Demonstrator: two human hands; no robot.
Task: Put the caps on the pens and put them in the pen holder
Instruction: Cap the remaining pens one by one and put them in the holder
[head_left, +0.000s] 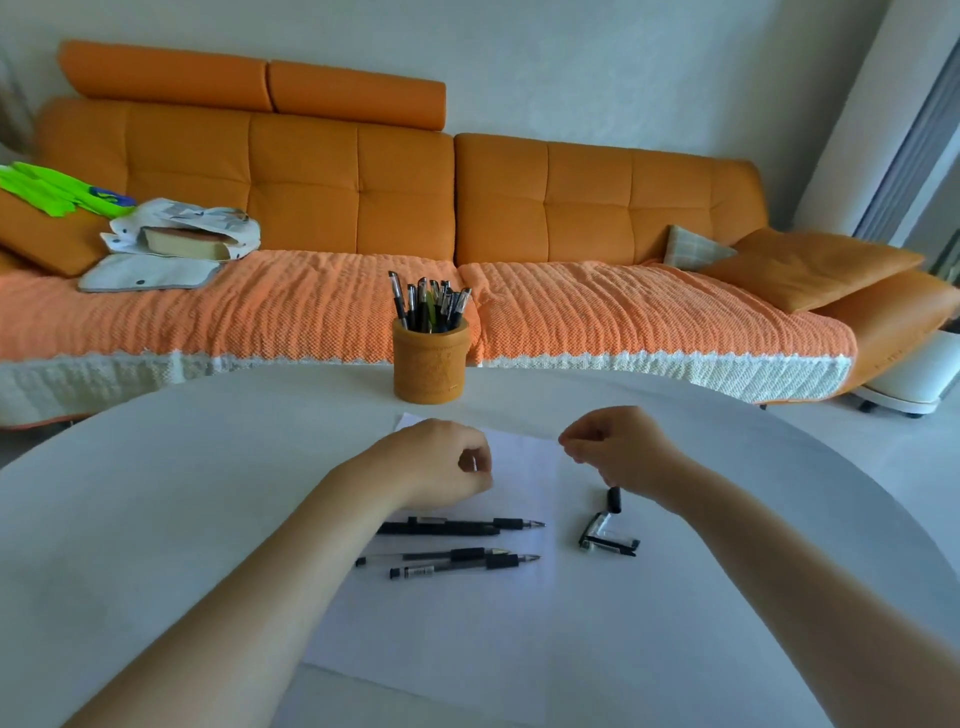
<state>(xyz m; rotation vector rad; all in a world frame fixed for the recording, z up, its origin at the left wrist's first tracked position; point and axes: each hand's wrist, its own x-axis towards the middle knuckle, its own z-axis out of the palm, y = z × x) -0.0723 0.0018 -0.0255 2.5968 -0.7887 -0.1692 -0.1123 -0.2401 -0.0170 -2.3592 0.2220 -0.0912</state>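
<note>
The uncapped pens (457, 527) lay side by side on a white paper sheet (467, 629), tips pointing right, just below the left hand (447, 462), whose fingers were curled with nothing visible in them. To their right lay loose caps (608, 538). A black cap (614, 500) stood at the underside of the right hand (618, 449); whether its curled fingers held the cap could not be told. Beyond both hands, the orange pen holder (430, 366) stood full of capped pens on the white table (156, 467), before an orange sofa (571, 192).
</note>
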